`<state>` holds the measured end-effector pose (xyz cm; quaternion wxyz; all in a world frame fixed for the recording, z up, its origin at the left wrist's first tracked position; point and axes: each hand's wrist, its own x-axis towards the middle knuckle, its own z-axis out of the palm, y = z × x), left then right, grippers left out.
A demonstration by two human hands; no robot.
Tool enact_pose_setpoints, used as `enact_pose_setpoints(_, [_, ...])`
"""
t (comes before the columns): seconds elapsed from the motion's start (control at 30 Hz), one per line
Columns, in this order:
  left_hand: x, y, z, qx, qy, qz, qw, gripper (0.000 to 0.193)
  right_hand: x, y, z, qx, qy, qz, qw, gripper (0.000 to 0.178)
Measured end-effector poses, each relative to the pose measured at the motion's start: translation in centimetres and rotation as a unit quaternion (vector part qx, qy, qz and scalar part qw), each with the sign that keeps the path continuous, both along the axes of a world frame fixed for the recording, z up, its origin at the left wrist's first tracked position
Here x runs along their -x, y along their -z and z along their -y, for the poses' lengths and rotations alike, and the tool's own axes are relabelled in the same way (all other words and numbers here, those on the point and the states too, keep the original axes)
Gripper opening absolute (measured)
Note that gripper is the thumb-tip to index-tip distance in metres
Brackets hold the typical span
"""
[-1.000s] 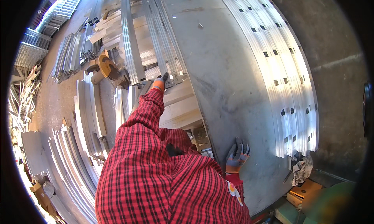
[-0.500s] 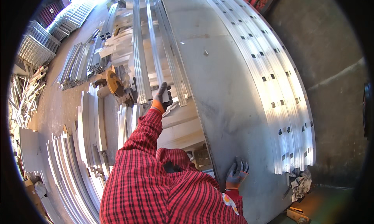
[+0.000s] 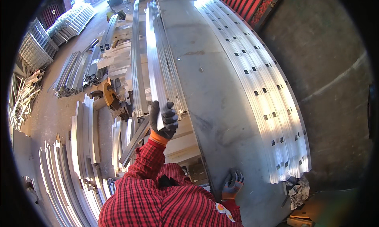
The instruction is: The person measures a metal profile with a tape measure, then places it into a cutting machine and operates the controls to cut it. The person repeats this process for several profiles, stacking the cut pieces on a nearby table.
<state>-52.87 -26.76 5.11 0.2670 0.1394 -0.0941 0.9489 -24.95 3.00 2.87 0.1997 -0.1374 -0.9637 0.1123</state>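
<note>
Profile (image 3: pixel 153 57) is grasped in left hand (image 3: pixel 169 129); right hand (image 3: pixel 232 185), fingers unclenched, rests on table (image 3: pixel 221 116). Slotted strips (image 3: pixel 256 79) are already laid out there; bars (image 3: pixel 137 65) alongside are not.

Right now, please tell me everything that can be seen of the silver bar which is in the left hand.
The bar is long, narrow and bright silver, apparently metal, with a smooth face that catches the light. It points away from the person. Its near end sits in the grip of the gloved left hand, between the thumb and the curled fingers. In the picture it lies left of the grey table, among other silver bars. Whether its far end rests on anything, I cannot tell.
</note>
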Motion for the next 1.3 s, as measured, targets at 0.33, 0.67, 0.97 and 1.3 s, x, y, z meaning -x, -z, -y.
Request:
enact_pose_setpoints(0.33, [-1.7,-1.6,-6.1,0.462,-0.082,0.106,0.877,0.050,0.4,-0.4,0.4,-0.007,0.000,-0.029,1.000,0.030])
enact_pose_setpoints(0.67, [-3.0,0.6,-14.8,0.437,0.087,0.176,0.878,0.061,-0.4,-0.9,-0.4,0.190,-0.017,-0.090,0.978,0.026])
enact_pose_setpoints(0.97, [-9.3,1.9,-19.5,0.434,0.426,-0.130,0.783,0.054,2.0,-10.0,-2.7,0.323,-0.063,-0.083,0.941,0.058])
enact_pose_setpoints(1.3, [-0.3,-4.1,-17.6,0.703,0.129,-0.204,0.670,0.039,3.2,-3.3,-4.3,0.033,-0.047,0.266,0.962,0.092])
